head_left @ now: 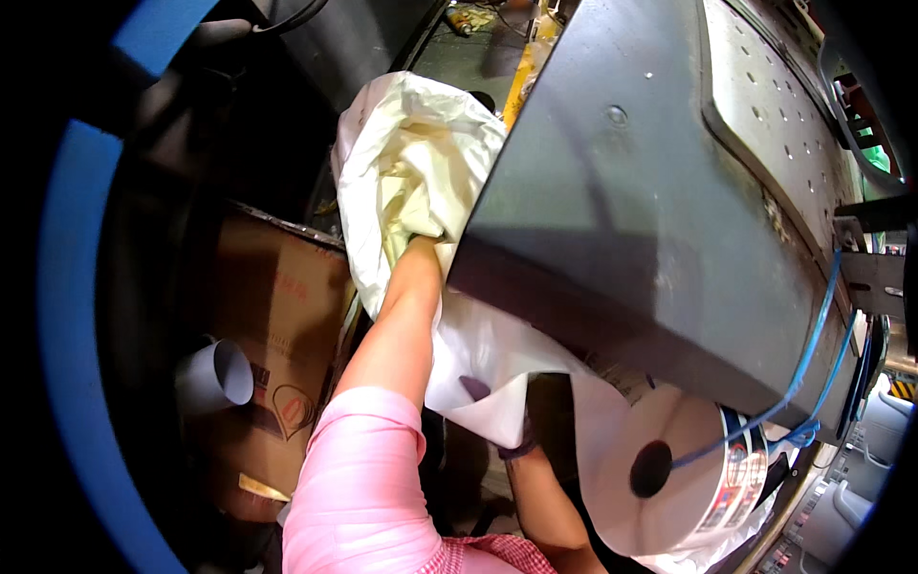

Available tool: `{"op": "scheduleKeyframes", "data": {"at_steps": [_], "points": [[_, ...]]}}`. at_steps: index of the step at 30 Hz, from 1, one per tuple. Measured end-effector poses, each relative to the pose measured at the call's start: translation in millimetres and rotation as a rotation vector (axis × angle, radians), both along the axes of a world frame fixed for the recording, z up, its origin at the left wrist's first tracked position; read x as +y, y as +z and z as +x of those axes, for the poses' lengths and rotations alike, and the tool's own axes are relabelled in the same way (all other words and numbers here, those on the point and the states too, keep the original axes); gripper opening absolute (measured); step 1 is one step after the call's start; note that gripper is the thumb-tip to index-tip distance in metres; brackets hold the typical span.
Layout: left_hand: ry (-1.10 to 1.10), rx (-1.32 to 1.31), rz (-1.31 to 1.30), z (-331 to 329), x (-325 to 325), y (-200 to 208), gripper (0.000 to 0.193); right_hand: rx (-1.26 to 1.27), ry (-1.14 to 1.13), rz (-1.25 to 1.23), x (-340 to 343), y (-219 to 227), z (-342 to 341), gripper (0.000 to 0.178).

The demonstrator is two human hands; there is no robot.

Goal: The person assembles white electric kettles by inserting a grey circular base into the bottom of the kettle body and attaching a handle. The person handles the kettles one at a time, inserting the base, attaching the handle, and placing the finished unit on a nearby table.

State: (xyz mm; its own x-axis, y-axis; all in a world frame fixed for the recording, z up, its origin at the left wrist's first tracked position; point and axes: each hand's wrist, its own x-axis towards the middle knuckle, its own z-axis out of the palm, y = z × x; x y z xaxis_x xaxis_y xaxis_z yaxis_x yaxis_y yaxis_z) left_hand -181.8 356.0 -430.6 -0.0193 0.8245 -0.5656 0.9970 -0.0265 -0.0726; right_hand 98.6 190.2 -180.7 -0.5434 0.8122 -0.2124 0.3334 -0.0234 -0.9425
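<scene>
A white woven sack (pixel 359 134) stands with its mouth gaping, and crumpled pale yellowish sheeting (pixel 421 163) fills it. Down inside the mouth reaches my left hand (pixel 417 237); only a bit of dark glove cuff shows, and its fingers are hidden. Lower and to the right, my right hand (pixel 516 446) in a dark purple glove grips a white sheet (pixel 488 416), with part of the glove showing beside the fold. Beside it at the lower right is a large roll of printed labels (pixel 660 507) with a dark core, from which a white band runs up toward the sheet.
A grey metal machine housing (pixel 622 191) slants over the right side, close above my right hand. Blue cords (pixel 813 354) hang from it. On the left are a cardboard box (pixel 277 306), a grey-white tube (pixel 229 373) and a curved blue bar (pixel 72 316).
</scene>
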Motion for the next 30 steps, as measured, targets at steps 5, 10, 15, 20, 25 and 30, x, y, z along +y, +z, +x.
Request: {"op": "scheduleKeyframes", "data": {"at_steps": [5,10,15,20,25,30], "points": [[-0.297,0.038,0.033,5,21,77,0.04,-0.011,-0.031,0.229,-6,-43,28,0.052],[-0.518,0.027,-0.018,-32,9,192,0.04,0.047,-0.237,0.304,-25,-71,9,0.051],[-0.005,-0.32,0.138,-38,-41,346,0.036,0.795,-0.429,-0.479,-5,9,-8,0.055],[0.457,-0.875,0.811,-36,-175,419,0.043,0.354,-0.299,-0.269,-21,-43,6,0.04],[0.813,-0.155,0.855,-137,-340,260,0.047,0.323,-0.214,-0.394,-27,-85,39,0.042],[0.604,0.491,0.02,-199,-474,174,0.058,0.333,-0.381,-0.895,-73,-29,73,0.043]]}}
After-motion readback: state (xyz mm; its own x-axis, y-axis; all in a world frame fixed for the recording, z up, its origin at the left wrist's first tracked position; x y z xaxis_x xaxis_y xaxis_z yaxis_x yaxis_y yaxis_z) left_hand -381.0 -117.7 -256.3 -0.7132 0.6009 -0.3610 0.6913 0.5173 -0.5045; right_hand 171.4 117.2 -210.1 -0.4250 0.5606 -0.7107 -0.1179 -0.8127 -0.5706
